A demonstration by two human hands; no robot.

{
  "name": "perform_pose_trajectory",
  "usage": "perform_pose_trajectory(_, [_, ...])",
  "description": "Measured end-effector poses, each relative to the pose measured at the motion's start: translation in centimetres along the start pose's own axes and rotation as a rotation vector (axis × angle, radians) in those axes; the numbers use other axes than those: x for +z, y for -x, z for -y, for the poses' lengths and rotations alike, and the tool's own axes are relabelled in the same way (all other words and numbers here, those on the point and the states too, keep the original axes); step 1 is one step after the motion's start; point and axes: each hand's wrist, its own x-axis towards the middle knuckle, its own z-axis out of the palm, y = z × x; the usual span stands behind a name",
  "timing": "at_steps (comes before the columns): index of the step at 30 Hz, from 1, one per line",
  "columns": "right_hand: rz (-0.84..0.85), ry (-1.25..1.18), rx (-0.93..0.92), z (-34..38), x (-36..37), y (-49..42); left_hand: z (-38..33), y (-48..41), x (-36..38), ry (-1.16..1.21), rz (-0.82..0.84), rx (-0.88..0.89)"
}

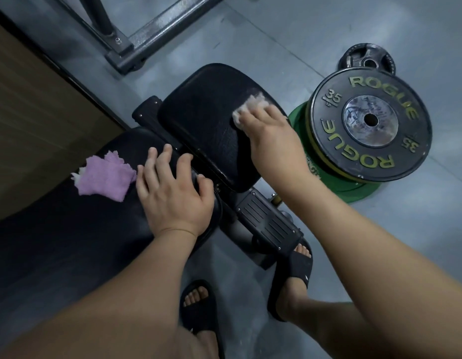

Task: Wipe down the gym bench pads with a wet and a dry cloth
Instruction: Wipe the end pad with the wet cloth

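Note:
A black gym bench runs from lower left to upper middle. Its small seat pad point(198, 110) lies farther away and its long back pad point(69, 229) lies nearer. My right hand point(273, 141) presses a pale pinkish cloth point(250, 106) onto the right side of the seat pad. My left hand point(173, 187) rests flat, fingers spread, on the end of the back pad and holds nothing. A purple cloth point(103, 177) lies crumpled on the back pad just left of that hand.
A stack of weight plates stands on the floor right of the bench: a black Rogue plate point(369, 125) on green ones, a small black plate point(367, 60) behind. A grey metal rack base point(152, 32) lies beyond. A wooden panel point(30, 112) is at left. My sandalled feet point(292, 275) stand beside the bench.

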Motion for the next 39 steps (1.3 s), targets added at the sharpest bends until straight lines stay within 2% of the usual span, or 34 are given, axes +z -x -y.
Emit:
perform_pose_trajectory(4, [-0.108, -0.075, 0.123, -1.1, 0.0, 1.2, 0.0, 0.0, -0.1, -0.001, 0.018, -0.008])
perform_pose_trajectory(8, [0.047, -0.290, 0.348, -2.1, -0.2, -4.6, 0.1, 0.0, -0.1, -0.002, 0.014, -0.006])
perform_pose_trajectory(11, [0.155, -0.435, 0.462, -3.4, -2.0, -5.2, 0.1, -0.1, -0.1, -0.002, 0.015, -0.004])
perform_pose_trajectory(16, [0.152, -0.660, 0.669, -4.6, -3.8, 1.2, 0.0, -0.1, -0.2, 0.002, 0.024, 0.003])
perform_pose_trajectory(19, [0.170, -0.705, 0.651, -4.9, -3.4, -1.5, 0.1, -0.1, -0.3, 0.004, 0.022, 0.000])
perform_pose_trajectory(21, [0.259, -0.738, 0.626, -5.2, -2.9, -5.2, 0.1, -0.1, -0.3, 0.009, 0.019, 0.001])
perform_pose_trajectory(25, [0.639, -0.836, 0.616, -6.2, -2.2, -11.6, 0.1, -0.2, -0.1, 0.000, 0.013, 0.003])
perform_pose_trajectory(27, [0.727, -0.887, 0.635, -6.6, -2.2, -12.3, 0.1, 0.0, 0.0, -0.002, 0.016, 0.005])
perform_pose_trajectory(29, [0.703, -0.934, 0.654, -6.6, -2.5, -11.4, 0.1, 0.0, 0.1, 0.004, 0.012, 0.004])
perform_pose_trajectory(34, [0.495, -1.006, 0.737, -6.6, -4.7, -4.8, -0.1, 0.1, -0.2, 0.020, 0.005, -0.002])
perform_pose_trajectory(39, [0.037, -1.112, 0.922, -4.6, -2.7, 1.7, -0.2, 0.2, -0.5, 0.033, 0.011, -0.003])
